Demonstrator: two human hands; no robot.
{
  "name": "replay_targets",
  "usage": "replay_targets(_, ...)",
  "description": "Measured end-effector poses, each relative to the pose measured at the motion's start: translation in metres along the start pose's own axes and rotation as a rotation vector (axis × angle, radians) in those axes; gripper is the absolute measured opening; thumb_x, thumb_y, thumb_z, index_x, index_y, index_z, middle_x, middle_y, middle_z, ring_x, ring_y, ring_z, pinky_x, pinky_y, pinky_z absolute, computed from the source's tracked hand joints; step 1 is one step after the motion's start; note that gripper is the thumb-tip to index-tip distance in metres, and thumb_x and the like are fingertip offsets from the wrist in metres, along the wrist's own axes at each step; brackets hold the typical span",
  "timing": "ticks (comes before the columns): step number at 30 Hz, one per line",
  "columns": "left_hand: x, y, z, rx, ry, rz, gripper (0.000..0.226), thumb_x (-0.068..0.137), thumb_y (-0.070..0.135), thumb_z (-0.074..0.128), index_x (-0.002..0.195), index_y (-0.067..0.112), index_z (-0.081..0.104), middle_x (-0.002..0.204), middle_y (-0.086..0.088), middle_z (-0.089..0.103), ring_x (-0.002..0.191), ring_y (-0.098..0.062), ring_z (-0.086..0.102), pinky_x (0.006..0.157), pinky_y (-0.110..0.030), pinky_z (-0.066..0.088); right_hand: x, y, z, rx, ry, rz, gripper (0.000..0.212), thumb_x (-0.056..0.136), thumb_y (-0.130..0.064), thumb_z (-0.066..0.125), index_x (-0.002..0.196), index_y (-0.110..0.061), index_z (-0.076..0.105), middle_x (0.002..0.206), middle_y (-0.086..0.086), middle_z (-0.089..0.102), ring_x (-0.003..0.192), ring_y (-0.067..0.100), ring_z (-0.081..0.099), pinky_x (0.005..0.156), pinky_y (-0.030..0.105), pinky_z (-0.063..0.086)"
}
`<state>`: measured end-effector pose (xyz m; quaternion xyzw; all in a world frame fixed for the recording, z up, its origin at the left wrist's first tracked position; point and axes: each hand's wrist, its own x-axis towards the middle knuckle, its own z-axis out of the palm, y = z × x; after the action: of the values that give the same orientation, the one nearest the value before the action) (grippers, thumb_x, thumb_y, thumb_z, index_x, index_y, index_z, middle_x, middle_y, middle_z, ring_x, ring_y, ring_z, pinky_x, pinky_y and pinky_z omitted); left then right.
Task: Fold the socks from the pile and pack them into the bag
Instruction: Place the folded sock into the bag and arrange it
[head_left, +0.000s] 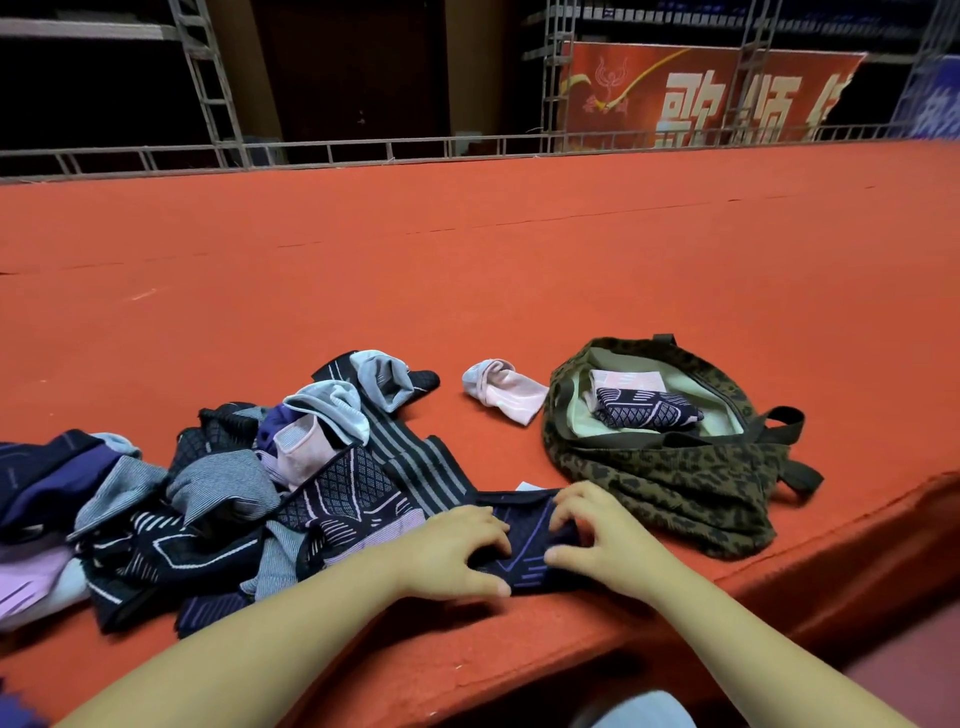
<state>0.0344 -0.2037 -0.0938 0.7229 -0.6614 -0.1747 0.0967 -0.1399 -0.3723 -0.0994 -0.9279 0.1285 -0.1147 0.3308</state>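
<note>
A: What carries it all?
B: A red felt-covered table (467, 260). On its left lies the sock pile (208, 488), dark, grey and lilac pieces tangled together.

A: And the bag?
B: The leopard-print bag (675, 499) lies open on the right, near the front edge, with a folded dark patterned pair (647, 410) on a pink one inside.

A: Anything loose?
B: A pink sock (504, 389) lies between pile and bag.

A: The hands?
B: The left hand (457, 551) and right hand (605, 535) press curled fingers onto a navy sock (530, 545) at the front edge, gripping it.
</note>
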Motion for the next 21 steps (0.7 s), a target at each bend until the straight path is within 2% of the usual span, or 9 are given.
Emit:
replay_targets(3,-0.001,-0.001,0.002,0.008,-0.016,-0.006,0.059,0.079,0.051,0.066,0.127,0.02,0.053,0.15,0.0,0.036,0.143,-0.015,0.02,0.115,-0.026,0.013,-0.016,0.007,0.004,-0.11,-0.195,0.014,0.032,0.07,-0.042,0.078,0.097,-0.03,0.065,0.122,-0.02,0.04,0.121,-0.001,0.034,0.101,0.009,0.022)
replay_targets(6,-0.003,0.003,0.0,-0.014,-0.023,-0.021,0.065,0.075,0.058,0.057,0.128,0.021,0.054,0.15,0.0,0.036,0.143,-0.015,0.019,0.116,-0.027,0.013,-0.019,0.011,0.005,-0.149,-0.137,0.006,0.026,0.076,-0.035,0.075,0.099,-0.026,0.067,0.122,-0.019,0.043,0.12,-0.001,0.037,0.103,0.01,0.023)
replay_targets(8,-0.003,0.004,-0.001,-0.012,-0.026,-0.028,0.068,0.074,0.06,0.053,0.129,0.02,0.053,0.15,-0.001,0.036,0.143,-0.015,0.02,0.117,-0.029,0.014,-0.017,0.009,0.006,-0.2,-0.098,-0.031,0.016,0.08,-0.031,0.069,0.092,-0.022,0.066,0.119,-0.014,0.052,0.117,0.003,0.043,0.103,0.018,0.031)
replay_targets(11,-0.005,0.006,-0.001,0.002,0.003,-0.018,0.073,0.071,0.066,0.051,0.126,0.019,0.055,0.142,0.0,0.046,0.135,-0.014,0.032,0.113,-0.029,0.022,-0.015,-0.001,0.006,-0.179,-0.042,-0.024,0.006,0.081,-0.029,0.057,0.085,-0.026,0.055,0.107,-0.009,0.062,0.104,0.009,0.054,0.094,0.026,0.041)
replay_targets(13,-0.007,0.009,-0.001,-0.015,0.064,-0.023,0.062,0.074,0.061,0.053,0.12,0.02,0.057,0.124,0.002,0.058,0.118,-0.014,0.048,0.103,-0.028,0.034,-0.015,-0.009,0.004,-0.122,-0.006,0.013,0.006,0.08,-0.028,0.052,0.082,-0.031,0.048,0.09,-0.01,0.063,0.085,0.007,0.056,0.081,0.029,0.046)
replay_targets(16,-0.009,0.015,-0.002,-0.102,0.159,-0.089,0.026,0.086,0.039,0.058,0.107,0.024,0.058,0.101,0.005,0.064,0.095,-0.013,0.057,0.086,-0.028,0.043,-0.014,-0.016,-0.002,-0.091,0.008,0.043,0.019,0.086,-0.021,0.054,0.076,-0.03,0.041,0.065,-0.008,0.052,0.06,0.004,0.045,0.059,0.021,0.034)
replay_targets(18,-0.009,0.02,-0.002,-0.18,0.208,-0.148,0.013,0.089,0.036,0.058,0.097,0.026,0.057,0.089,0.009,0.061,0.086,-0.011,0.057,0.08,-0.027,0.044,-0.015,-0.016,-0.005,-0.029,0.04,0.066,0.02,0.087,-0.018,0.056,0.077,-0.03,0.044,0.063,-0.008,0.052,0.059,0.003,0.046,0.058,0.019,0.034)
replay_targets(21,-0.004,0.021,-0.005,-0.329,0.308,-0.271,0.01,0.088,0.037,0.059,0.088,0.027,0.057,0.082,0.008,0.061,0.08,-0.012,0.057,0.076,-0.028,0.044,-0.01,-0.015,-0.005,0.115,0.152,0.136,0.016,0.087,-0.017,0.059,0.082,-0.03,0.052,0.071,-0.011,0.059,0.065,-0.001,0.051,0.065,0.019,0.039)
